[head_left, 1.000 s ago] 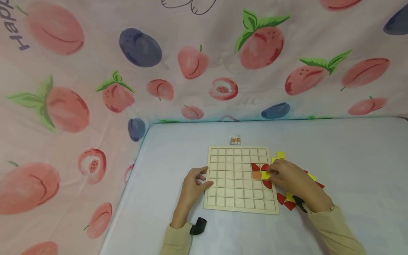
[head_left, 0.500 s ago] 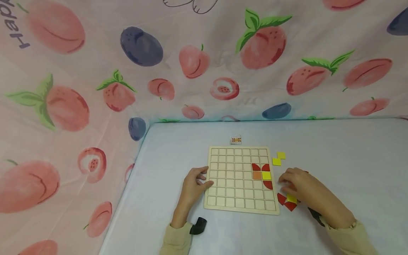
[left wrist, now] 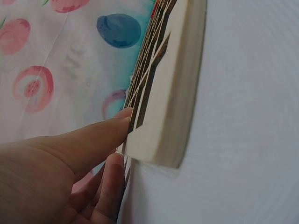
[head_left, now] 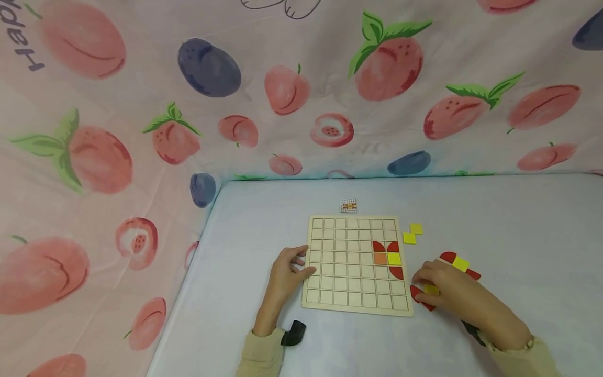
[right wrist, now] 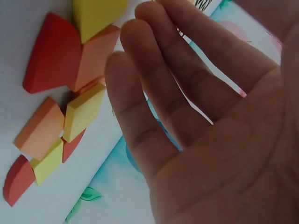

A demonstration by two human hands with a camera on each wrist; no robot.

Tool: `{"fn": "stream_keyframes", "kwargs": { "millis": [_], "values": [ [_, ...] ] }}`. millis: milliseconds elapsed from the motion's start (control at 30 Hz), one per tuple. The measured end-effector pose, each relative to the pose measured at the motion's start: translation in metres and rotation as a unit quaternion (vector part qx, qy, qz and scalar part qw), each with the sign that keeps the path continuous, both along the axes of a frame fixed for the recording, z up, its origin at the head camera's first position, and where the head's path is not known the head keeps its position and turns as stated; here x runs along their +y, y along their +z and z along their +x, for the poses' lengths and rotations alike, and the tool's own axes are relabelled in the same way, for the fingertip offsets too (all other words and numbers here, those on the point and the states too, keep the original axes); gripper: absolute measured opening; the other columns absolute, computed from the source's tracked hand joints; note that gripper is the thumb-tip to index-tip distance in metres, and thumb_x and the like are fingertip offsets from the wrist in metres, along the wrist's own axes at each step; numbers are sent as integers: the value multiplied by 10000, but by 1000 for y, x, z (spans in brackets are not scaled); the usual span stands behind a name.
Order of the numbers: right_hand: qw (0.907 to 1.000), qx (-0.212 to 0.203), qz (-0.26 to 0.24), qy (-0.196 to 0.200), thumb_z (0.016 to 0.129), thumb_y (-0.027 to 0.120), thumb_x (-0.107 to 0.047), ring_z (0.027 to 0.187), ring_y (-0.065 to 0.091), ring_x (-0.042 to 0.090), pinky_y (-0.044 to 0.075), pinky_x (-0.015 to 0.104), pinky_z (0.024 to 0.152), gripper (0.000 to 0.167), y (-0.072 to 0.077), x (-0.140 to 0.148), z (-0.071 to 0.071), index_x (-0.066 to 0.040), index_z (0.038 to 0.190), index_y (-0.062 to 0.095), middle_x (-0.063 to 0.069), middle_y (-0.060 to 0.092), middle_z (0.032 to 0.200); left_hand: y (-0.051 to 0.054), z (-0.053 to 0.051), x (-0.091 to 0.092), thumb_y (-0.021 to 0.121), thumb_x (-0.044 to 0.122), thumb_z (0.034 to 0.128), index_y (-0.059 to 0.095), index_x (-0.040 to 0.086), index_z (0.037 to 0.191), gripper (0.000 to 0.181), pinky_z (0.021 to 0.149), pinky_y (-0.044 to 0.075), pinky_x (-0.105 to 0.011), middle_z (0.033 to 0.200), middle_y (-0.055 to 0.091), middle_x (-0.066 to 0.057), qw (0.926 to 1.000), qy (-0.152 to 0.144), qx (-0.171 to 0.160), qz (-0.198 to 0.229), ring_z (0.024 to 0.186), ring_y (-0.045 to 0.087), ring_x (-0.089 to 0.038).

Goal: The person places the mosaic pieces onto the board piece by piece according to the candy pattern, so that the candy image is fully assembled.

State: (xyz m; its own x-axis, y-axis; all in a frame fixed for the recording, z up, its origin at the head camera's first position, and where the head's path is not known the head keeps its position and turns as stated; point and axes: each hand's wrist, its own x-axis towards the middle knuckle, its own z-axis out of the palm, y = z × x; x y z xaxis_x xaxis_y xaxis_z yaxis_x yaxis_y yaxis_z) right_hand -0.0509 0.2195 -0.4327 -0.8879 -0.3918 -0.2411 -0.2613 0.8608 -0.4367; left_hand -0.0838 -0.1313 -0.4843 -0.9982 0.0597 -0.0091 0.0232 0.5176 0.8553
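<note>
My left hand (head_left: 287, 267) rests at the left edge of a square wooden grid board (head_left: 330, 285), its thumb touching the edge in the left wrist view. On the board's right side lie three red quarter-circle tiles, one of them a lower red tile (head_left: 396, 272), with an orange square tile (head_left: 380, 258) and a yellow square tile (head_left: 393, 258). Right of the board, my right hand (head_left: 445, 283) hovers over loose tiles, partly covering a yellow tile (head_left: 431, 289). Its fingers are extended in the right wrist view, near a red tile (right wrist: 53, 53) and an orange tile (right wrist: 98, 56), holding nothing visible.
Two yellow squares, including the nearer yellow square (head_left: 409, 239), lie right of the board. More red and yellow tiles, such as the yellow tile (head_left: 460, 263), lie beyond my right hand. A small pattern card (head_left: 349, 206) lies behind the board. Fruit-print cloth (head_left: 282, 136) hangs behind.
My right hand has left the yellow tile on the board and moved right, then slightly down over the loose tiles. The left hand and board have stayed in place.
</note>
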Motion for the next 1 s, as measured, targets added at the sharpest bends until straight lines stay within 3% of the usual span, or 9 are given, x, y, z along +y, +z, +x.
{"fn": "stream_keyframes", "kwargs": {
  "millis": [200,533,1000],
  "values": [
    [9998,65,40,192,728,878,-272,956,582,204,551,412,834,286,-6,1,2,-158,951,739,-69,649,966,-2,0,0,827,70,793,637,44,1293,535,724,509,-212,1127,621,-94,10000,4,11,16,936,596,-194],
    [9990,340,182,246,698,897,-297,856,513,126,527,320,736,329,-9,-2,3,-184,955,725,-99,623,919,-1,0,0,829,73,792,638,47,1292,536,730,509,-215,1118,620,-89,10000,40,-52,-37,939,596,-191],
    [9997,161,148,80,726,878,-190,844,512,165,531,340,720,289,-9,-5,-1,-176,953,699,-50,590,933,0,-1,0,829,73,792,639,49,1292,535,723,508,-211,1125,621,-90,10000,45,-48,-25,937,598,-190]
  ]
}}
